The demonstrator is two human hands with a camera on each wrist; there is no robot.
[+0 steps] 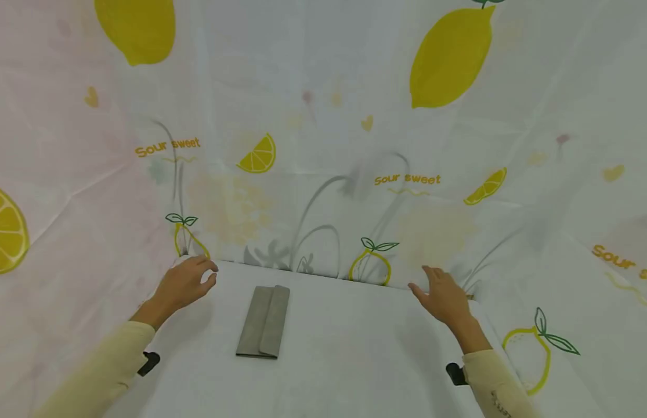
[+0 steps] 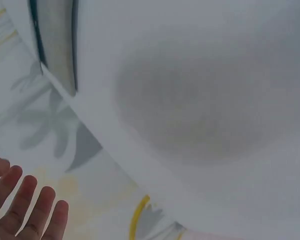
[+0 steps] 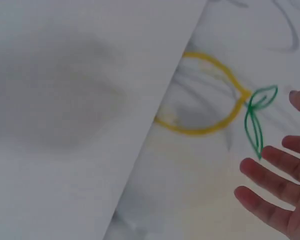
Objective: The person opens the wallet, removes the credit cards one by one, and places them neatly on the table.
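A flat grey case with a fold-over flap (image 1: 263,322) lies on the white table, left of its middle. In the left wrist view, part of the grey case (image 2: 59,45) shows at the upper left. My left hand (image 1: 184,281) hovers over the table's far left corner, apart from the case, its fingers loosely bent around nothing. Over the far right side my right hand (image 1: 442,295) is raised with fingers spread, holding nothing. Both wrist views show relaxed, separated fingers on the left hand (image 2: 25,210) and the right hand (image 3: 285,195).
The white table (image 1: 349,348) ends at a back edge against a hanging cloth (image 1: 323,145) printed with lemons, grey plants and lettering. That cloth also rises along the left and right sides. Dark straps or mounts (image 1: 149,364) sit by both wrists.
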